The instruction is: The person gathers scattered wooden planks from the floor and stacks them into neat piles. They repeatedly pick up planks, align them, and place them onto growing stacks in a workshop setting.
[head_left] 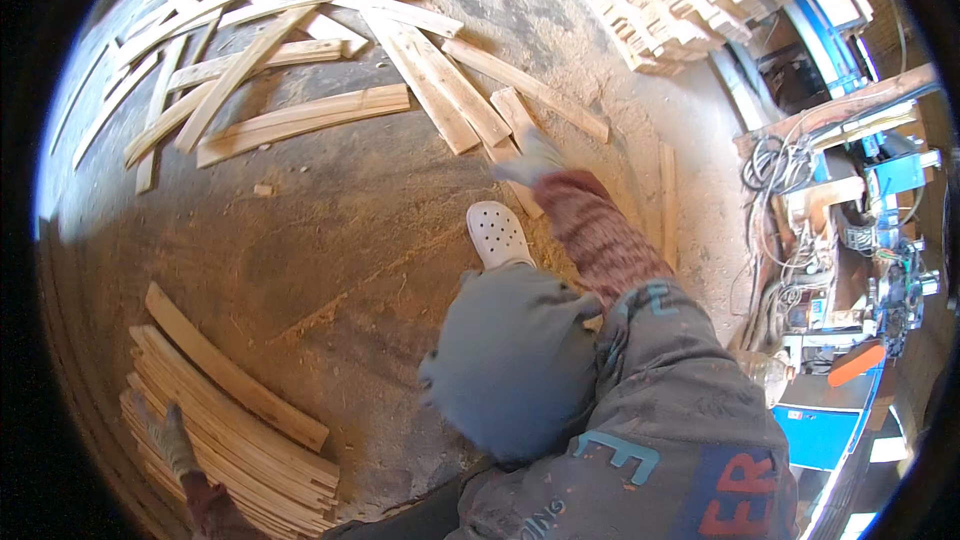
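My right hand (533, 159), in a pale grey glove, reaches far forward and lies across a narrow wooden board (513, 112). Its fingers are closed over that board, though they look slightly smeared. Two wider boards (436, 80) lie just left of it. At the lower left, my gloved left hand (172, 440) rests on a neat stack of long boards (230, 430). The left thumb and fingers are spread apart on top of the stack.
Loose boards (290, 125) lie crisscrossed on the dusty floor at the far left. Stacked timber (660, 10) stands at the far right. Along the right side are coiled cables (780, 165) and blue machinery (815, 435). My white clog (497, 233) is planted mid-floor.
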### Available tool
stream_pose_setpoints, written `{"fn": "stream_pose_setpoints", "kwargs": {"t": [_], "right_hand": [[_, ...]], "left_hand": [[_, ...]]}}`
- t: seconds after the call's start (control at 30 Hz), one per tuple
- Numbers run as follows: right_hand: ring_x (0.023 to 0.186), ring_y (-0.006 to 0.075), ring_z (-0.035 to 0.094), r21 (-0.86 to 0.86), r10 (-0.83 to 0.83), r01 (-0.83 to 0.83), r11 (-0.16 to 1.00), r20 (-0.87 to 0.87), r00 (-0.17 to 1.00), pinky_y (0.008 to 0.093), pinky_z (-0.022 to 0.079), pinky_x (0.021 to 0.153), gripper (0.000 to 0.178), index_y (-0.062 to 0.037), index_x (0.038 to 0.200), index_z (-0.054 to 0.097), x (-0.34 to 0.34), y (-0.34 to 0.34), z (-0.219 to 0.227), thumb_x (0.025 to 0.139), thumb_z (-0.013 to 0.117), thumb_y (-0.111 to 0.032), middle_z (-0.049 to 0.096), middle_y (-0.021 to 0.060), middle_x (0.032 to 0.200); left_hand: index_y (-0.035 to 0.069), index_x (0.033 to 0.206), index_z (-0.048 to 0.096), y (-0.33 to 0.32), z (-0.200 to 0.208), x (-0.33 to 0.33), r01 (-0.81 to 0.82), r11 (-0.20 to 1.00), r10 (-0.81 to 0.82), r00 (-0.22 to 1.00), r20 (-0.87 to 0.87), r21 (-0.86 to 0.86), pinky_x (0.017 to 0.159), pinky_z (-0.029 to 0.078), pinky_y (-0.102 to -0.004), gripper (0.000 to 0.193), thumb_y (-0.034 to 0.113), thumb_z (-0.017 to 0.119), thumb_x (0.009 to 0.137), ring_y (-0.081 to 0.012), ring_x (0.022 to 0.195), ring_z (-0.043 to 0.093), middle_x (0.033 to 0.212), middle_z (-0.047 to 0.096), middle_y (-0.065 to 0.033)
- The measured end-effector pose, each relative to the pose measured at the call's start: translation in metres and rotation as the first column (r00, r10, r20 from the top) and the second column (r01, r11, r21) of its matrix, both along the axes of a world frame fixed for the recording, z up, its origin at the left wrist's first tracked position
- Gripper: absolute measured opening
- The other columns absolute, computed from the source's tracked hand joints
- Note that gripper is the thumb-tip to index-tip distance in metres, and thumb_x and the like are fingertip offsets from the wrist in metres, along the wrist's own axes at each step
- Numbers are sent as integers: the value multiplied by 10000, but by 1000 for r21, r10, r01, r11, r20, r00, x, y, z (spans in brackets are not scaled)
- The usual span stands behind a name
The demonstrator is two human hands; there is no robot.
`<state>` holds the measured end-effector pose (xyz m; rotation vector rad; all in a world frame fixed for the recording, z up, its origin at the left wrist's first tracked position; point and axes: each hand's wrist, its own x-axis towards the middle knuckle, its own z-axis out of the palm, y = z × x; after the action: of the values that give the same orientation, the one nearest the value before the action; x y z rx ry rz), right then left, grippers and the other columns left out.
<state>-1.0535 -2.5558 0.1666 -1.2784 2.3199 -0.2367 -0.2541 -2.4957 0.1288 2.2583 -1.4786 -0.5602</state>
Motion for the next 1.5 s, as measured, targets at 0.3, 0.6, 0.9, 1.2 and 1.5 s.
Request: {"fn": "stream_pose_setpoints", "kwargs": {"t": [0.3, 0.6, 0.9, 1.2, 1.5], "right_hand": [[1455, 451, 368, 326, -329, 339, 883, -86, 940, 512, 354, 1178, 1272, -56, 1553, 334, -133, 70, -125, 568, 951, -573, 367, 300, 1574], [1273, 413, 571, 171, -289, 274, 946, 67, 955, 449, 472, 1080, 1137, 27, 1482, 399, -180, 75, -147, 624, 955, -472, 535, 273, 1441], [1273, 432, 563, 354, 17, 49, 934, -181, 983, 529, 458, 1084, 1067, -169, 1567, 375, -320, -72, -92, 667, 929, -314, 564, 256, 1385], [1392, 400, 423, 266, 240, -158, 951, -312, 919, 546, 289, 1176, 1408, -114, 1616, 260, -357, -90, -155, 465, 989, -468, 496, 191, 1455], [1182, 372, 602, 145, -21, 9, 989, 81, 996, 467, 501, 1027, 1214, -30, 1600, 250, -293, -62, -108, 631, 935, -290, 586, 237, 1309]], "left_hand": [[50, 1535, 445, -229, -52, -402, 421, 906, -382, 853, -356, 37, 1194, 371, -394, 768, 88, 811, 862, -302, 1386, 489, 1502, 517, -173], [94, 1577, 360, -261, -52, -717, 632, 740, -547, 765, -340, 231, 1176, 408, -443, 914, 248, 845, 817, -402, 1410, 455, 1499, 477, -273], [209, 1642, 226, -408, -61, -808, 608, 794, -602, 786, -137, -6, 1190, 400, -450, 972, 337, 805, 872, -487, 1436, 393, 1618, 172, -341], [321, 1612, 349, -502, -81, -878, 618, 643, -732, 670, 123, 453, 1207, 382, -473, 891, 760, 604, 880, -514, 1492, 310, 1717, -22, -222], [247, 1311, 589, -351, -74, -807, 654, 755, -633, 745, -210, 47, 1039, 507, -537, 515, 286, 797, 842, -463, 1342, 477, 1530, 341, -245]]}}
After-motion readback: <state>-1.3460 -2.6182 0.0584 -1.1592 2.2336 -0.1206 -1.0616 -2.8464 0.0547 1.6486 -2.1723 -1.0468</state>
